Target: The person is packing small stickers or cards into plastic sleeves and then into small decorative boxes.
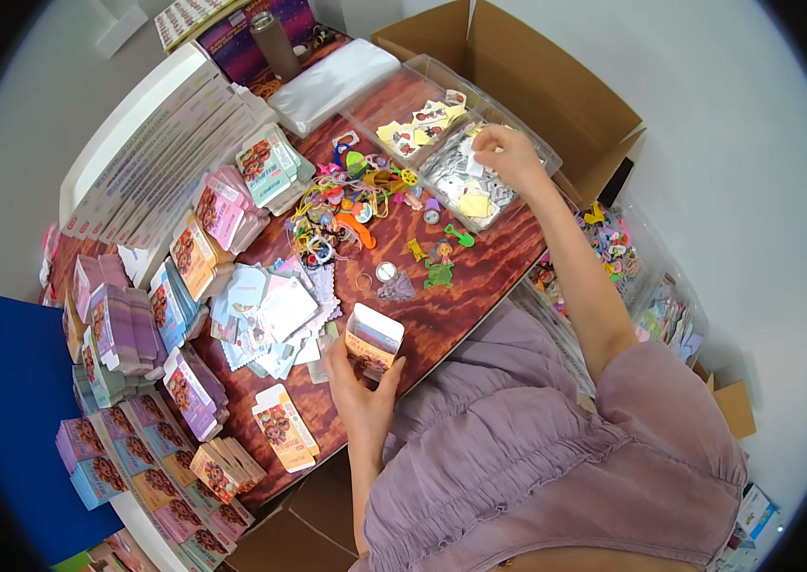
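Near the table's front edge my left hand (363,396) grips a small printed carton (374,340), its top open and its inside white. My right hand (510,157) reaches over a clear plastic divided bin (510,217), fingers pinched on a small white piece (474,166) whose kind I cannot make out. Below it lie silvery packets (453,178) and yellow paper slips (475,205). Between my hands are loose trinkets: a green toy shovel (460,235), a mermaid-like figure (441,254) and a round silver-rimmed piece (385,272). A flattened orange carton (284,429) rests left of my left hand.
A pile of colourful hair ties and toys (351,195) covers the table's middle. Loose cards (275,303) and stacked flat cartons (222,210) fill the left. Clear plastic bags (332,84) and a bottle (274,46) stand behind; a cardboard box (546,81) stands beyond the bin.
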{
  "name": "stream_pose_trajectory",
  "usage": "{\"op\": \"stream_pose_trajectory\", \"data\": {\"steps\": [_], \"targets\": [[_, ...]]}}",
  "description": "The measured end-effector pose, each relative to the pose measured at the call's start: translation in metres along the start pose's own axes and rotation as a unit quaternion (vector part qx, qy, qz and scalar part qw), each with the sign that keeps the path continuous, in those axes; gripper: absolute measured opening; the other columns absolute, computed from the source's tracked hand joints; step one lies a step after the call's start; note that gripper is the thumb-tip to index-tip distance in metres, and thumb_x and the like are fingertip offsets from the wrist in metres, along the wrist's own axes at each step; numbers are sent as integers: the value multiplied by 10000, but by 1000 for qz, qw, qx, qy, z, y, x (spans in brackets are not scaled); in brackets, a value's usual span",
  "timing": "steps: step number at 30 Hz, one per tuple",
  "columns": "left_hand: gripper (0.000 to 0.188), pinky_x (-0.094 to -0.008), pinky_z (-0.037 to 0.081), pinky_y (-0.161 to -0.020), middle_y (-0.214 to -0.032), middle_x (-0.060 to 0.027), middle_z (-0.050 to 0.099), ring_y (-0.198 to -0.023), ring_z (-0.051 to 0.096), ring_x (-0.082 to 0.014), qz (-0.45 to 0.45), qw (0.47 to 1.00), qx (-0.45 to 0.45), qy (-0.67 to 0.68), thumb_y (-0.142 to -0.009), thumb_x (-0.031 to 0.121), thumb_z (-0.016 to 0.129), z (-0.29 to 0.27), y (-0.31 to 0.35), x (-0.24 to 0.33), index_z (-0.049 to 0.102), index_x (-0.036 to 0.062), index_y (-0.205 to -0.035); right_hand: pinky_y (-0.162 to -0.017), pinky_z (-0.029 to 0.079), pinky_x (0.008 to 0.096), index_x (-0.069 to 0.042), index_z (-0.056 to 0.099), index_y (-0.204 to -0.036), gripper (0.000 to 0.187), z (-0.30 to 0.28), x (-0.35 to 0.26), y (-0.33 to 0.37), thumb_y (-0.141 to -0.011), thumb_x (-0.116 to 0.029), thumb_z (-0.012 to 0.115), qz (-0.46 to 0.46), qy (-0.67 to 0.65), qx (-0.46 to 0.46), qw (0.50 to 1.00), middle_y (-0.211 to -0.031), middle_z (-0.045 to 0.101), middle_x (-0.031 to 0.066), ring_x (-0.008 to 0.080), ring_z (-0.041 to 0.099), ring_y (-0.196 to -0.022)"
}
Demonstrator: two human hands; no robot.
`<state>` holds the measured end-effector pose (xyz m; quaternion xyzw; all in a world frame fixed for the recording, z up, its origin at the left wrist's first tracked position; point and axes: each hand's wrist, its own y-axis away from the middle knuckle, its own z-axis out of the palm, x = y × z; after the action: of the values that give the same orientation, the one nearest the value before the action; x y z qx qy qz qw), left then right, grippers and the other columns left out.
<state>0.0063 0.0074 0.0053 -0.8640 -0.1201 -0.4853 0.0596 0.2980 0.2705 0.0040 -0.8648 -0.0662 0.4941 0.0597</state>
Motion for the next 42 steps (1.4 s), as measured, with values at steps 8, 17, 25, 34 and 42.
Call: {"op": "stream_pose_trajectory", "data": {"steps": [8, 17, 25, 34, 42], "targets": [[734, -382, 485, -860, -1175, -164, 517, -1028, 566, -320, 38, 999, 9, -8, -717, 135, 852, 9, -7, 11, 466, 0, -1326, -466, 384, 200, -47, 673, -916, 69, 4, -76, 41, -873, -96, 698, 137, -335, -170, 917, -795, 624, 20, 37, 513, -579], [729, -432, 488, -887, -1222, -199, 501, -1085, 562, -382, 42, 998, 12, -38, -737, 179, 840, 10, -7, 17, 437, 3, -1318, -744, 510, 376, -24, 636, -890, 126, 93, -150, 110, -781, -73, 675, -165, -3, -284, 944, -885, 664, 122, 294, 657, -851], [765, -444, 476, -914, -1233, -216, 496, -1114, 544, -399, 3, 996, 85, -24, -732, 202, 855, 6, 2, -1, 423, -16, -1325, -769, 519, 405, -13, 633, -1061, 260, 104, -165, 115, -807, -57, 657, -166, -32, -317, 933, -990, 627, 127, 309, 654, -844], [737, -457, 486, -879, -1193, -218, 511, -1074, 551, -392, 16, 993, 94, -69, -724, 176, 836, 0, -1, -4, 429, -30, -1303, -750, 485, 390, -60, 662, -1007, 244, 115, -158, 141, -779, -127, 717, -300, 92, -240, 919, -931, 595, 97, 284, 570, -909], [746, -459, 483, -899, -1217, -227, 503, -1119, 534, -409, 34, 990, 98, -94, -724, 158, 827, 4, 1, -7, 420, -29, -1321, -705, 490, 405, -55, 662, -948, 147, 117, -141, 143, -809, -103, 669, -280, 68, -184, 940, -824, 619, 96, 291, 597, -828]]}}
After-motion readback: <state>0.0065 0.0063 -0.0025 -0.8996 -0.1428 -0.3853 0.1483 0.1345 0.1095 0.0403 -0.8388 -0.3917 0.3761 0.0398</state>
